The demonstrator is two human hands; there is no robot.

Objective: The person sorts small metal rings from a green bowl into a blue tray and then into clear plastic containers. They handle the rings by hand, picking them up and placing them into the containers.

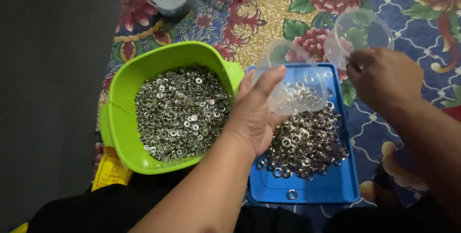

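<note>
Left hand (252, 118) grip closed around a clear plastic cup (290, 86) tilted over metal rings (307, 139) on the blue tray (307, 190) beneath, right hand (384, 77) grip pinching a clear lid (357, 34), green bowl (125, 118) of rings beside the left grip.

Small yellow rectangular paper label (111, 170) with dark print, just under the green plastic tub's (120, 118) near-left corner.

Single view only, head-worn cam, so no second view for overlap. Looks steeply down over person's own forearms at stuff on floor level. Pretty close range: green tub (120, 118) and blue tray (307, 190) fill centre, left hand (252, 115) and right hand (384, 77) mid-frame. Floral cloth (269, 2) runs off top edge, dark floor (53, 84) takes left side.
</note>
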